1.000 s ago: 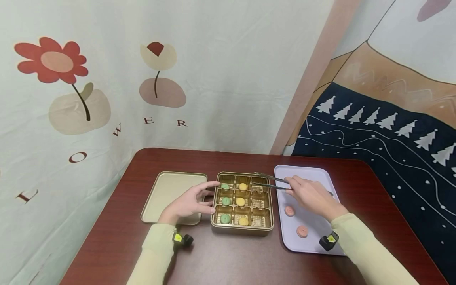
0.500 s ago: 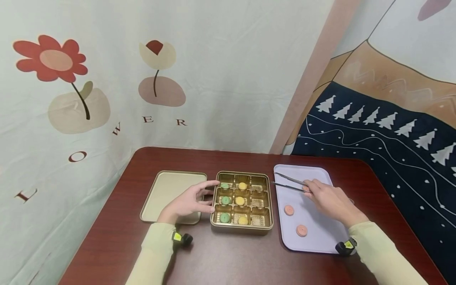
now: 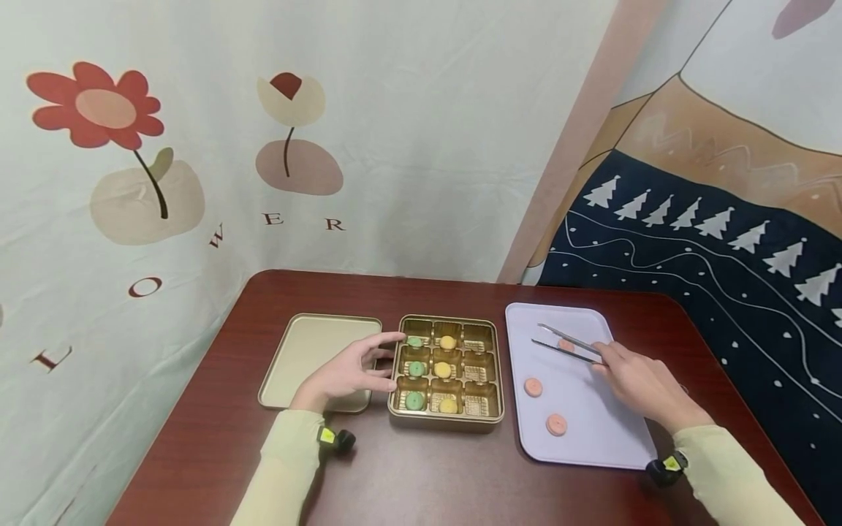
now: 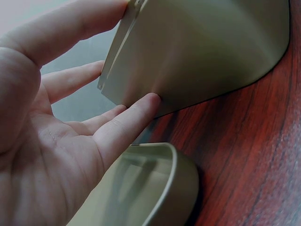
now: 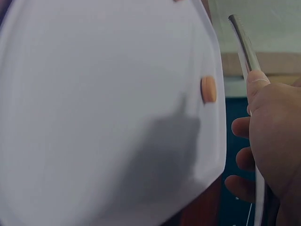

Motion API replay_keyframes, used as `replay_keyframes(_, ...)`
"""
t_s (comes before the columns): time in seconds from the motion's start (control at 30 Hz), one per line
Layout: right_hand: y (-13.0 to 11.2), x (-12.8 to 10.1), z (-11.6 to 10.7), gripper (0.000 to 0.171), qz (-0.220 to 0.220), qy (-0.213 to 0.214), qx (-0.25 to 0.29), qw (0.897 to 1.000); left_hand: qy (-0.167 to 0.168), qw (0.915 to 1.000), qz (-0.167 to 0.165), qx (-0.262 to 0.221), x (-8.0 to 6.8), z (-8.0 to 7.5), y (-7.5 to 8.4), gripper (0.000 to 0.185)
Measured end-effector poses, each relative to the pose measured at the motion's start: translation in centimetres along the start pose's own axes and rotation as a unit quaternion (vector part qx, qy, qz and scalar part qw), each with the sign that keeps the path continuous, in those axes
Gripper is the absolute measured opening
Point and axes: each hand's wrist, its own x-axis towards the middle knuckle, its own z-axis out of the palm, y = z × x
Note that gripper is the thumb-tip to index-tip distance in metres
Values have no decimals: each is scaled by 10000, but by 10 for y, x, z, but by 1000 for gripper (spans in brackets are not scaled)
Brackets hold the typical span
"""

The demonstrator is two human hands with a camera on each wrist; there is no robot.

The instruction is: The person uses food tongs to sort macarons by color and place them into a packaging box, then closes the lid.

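Observation:
My left hand [image 3: 349, 372] rests its fingertips and thumb against the left side of a gold tin [image 3: 446, 422]. In the left wrist view the fingers [image 4: 129, 115] lie fairly straight along the tin's wall [image 4: 207, 52]. Inside, green macarons [image 3: 416, 369] fill the left column and yellow macarons [image 3: 443, 370] the middle one; the right column's compartments hold nothing. Over the lilac tray [image 3: 592, 446], my right hand [image 3: 647, 383] grips metal tongs [image 3: 569, 340], their arms apart. Between and below those arms shows a pink macaron [image 3: 565, 344]. Two more pink macarons [image 3: 533, 386] lie nearer on the tray.
A shallow gold lid [image 3: 309, 358] lies left of the tin, partly behind my left hand. All stands on a dark red-brown table [image 3: 454, 482]. Its far edge meets a printed curtain [image 3: 421, 146].
The right hand has drawn the tongs from above the tin's right column rightward over the tray, around the far pink macaron. My left hand stays at the tin.

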Motion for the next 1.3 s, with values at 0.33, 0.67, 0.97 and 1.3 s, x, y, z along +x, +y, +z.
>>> replay_keyframes(0.33,20,-16,4,50,52,-43,-40,10000,-3,10000,-32,-4,0,1,1,94)
replay_keyframes(0.67,26,-25,6,47,0,-16,-15,10000,11,10000,-23,-2,-1,1,1,94)
replay_keyframes(0.97,31,-29,9,45,40,-41,-81,10000,14,10000,-13,-38,-1,1,0,94)
replay_keyframes(1.3,32,-29,9,43,-13,-51,-232,9997,26,10000,-39,-22,-1,1,1,94)
